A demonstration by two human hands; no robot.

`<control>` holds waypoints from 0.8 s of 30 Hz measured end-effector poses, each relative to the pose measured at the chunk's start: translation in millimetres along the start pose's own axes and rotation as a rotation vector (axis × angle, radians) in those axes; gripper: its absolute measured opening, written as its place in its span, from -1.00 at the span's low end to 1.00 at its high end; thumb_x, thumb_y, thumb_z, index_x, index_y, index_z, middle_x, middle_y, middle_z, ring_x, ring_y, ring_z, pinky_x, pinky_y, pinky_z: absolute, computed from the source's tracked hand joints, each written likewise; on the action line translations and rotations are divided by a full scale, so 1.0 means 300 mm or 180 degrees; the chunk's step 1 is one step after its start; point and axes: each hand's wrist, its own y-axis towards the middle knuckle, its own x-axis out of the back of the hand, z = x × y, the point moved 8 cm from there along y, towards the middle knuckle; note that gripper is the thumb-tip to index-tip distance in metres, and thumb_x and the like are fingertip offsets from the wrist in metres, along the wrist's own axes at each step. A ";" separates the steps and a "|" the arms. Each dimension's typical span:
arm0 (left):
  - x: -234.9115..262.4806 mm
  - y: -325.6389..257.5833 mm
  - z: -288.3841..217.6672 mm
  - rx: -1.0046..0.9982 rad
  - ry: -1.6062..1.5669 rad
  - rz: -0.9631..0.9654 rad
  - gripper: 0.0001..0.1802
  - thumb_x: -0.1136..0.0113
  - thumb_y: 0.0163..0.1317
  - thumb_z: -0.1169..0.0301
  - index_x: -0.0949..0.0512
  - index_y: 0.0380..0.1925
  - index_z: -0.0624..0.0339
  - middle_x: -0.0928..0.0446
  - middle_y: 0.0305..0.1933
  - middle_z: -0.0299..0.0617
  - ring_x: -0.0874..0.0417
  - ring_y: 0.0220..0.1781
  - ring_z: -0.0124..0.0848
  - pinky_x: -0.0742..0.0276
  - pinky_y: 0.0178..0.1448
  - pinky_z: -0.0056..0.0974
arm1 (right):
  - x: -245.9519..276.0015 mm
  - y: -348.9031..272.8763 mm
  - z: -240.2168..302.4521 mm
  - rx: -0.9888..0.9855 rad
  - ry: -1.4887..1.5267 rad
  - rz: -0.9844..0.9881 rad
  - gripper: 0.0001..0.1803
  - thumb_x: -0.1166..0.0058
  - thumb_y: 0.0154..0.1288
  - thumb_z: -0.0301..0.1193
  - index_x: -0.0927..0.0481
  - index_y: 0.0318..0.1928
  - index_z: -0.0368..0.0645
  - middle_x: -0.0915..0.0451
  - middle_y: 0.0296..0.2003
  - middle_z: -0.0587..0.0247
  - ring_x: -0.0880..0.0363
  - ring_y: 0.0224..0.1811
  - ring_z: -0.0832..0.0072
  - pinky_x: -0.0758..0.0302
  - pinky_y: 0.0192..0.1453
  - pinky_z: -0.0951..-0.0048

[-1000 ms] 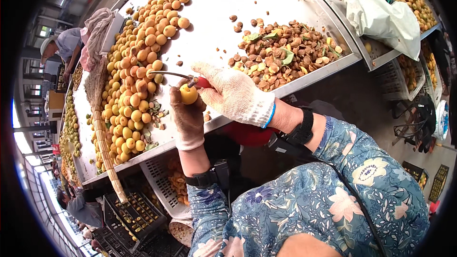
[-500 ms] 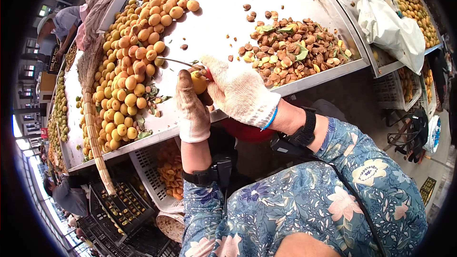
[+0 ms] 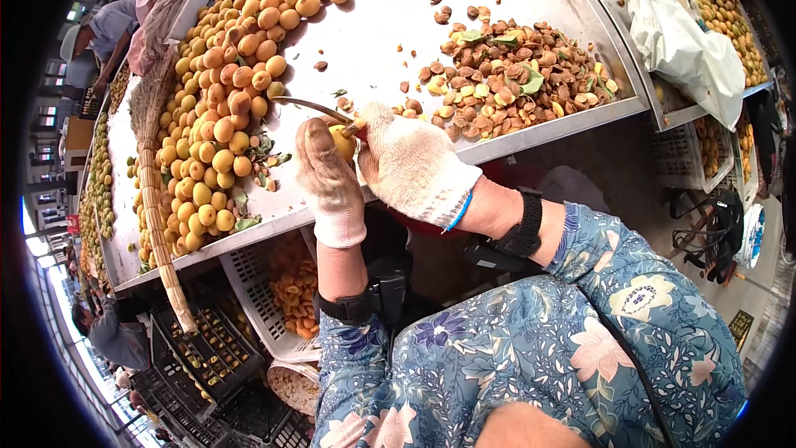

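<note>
In a knit work glove, stained brown at the fingers, my left hand (image 3: 327,174) is closed round a yellow apricot (image 3: 343,143). My right hand (image 3: 419,164), in a cleaner white glove, grips a small knife (image 3: 313,105) whose thin curved blade points left across the top of the fruit. Both hands meet just above the table's near edge; the knife's handle is mostly hidden in the right fist. To their left spreads a heap of whole apricots (image 3: 220,126), and to the right lies a pile of brown pits (image 3: 518,79) mixed with bits of fruit and leaves.
The pale metal table (image 3: 377,29) has a raised rim. A straw broom (image 3: 157,220) leans over its left edge. Below stand a white crate (image 3: 264,299) of orange apricot pieces and black trays (image 3: 207,357). A white plastic bag (image 3: 684,50) lies at right; a person (image 3: 108,37) works far left.
The knife blade has turned slightly, showing more of its curved side over the apricot. Both hands keep their hold, and the whole view has shifted a little.
</note>
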 end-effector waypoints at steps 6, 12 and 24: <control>-0.029 -0.014 0.085 0.1345 -0.1236 0.0325 -0.43 0.19 0.47 -0.04 -0.51 -0.20 0.32 -0.53 -0.30 -0.20 -0.52 -0.34 -0.46 -0.49 -0.21 -0.38 | -0.060 0.010 -0.085 -0.0701 0.1735 0.0698 -0.80 0.01 0.20 -0.41 -0.41 -0.23 -0.28 -0.43 -0.67 0.23 -0.45 -0.67 0.35 -0.43 -0.56 0.32; -0.076 0.021 0.163 0.1878 -0.3110 0.0471 -0.26 0.21 0.31 -0.34 -0.47 -0.22 0.21 -0.46 -0.42 -0.23 -0.45 -0.47 -0.48 -0.40 -0.41 -0.45 | -0.091 -0.097 0.024 -0.2034 0.3717 0.2139 -0.85 -0.04 0.31 -0.32 -0.42 -0.24 -0.10 -0.30 -0.68 0.55 -0.21 -0.81 0.76 -0.16 -0.83 0.65; -0.048 0.033 0.086 0.1251 -0.3192 0.0315 -0.43 0.02 0.40 0.06 -0.32 0.20 0.29 -0.50 0.03 -0.02 -0.50 0.09 -0.24 -0.41 0.24 -0.17 | 0.047 -0.002 -0.012 0.0021 0.0831 -0.0174 -0.79 -0.02 0.37 -0.30 -0.47 -0.29 -0.21 -0.55 -0.49 -0.08 -0.58 -0.38 -0.05 -0.48 -0.36 0.09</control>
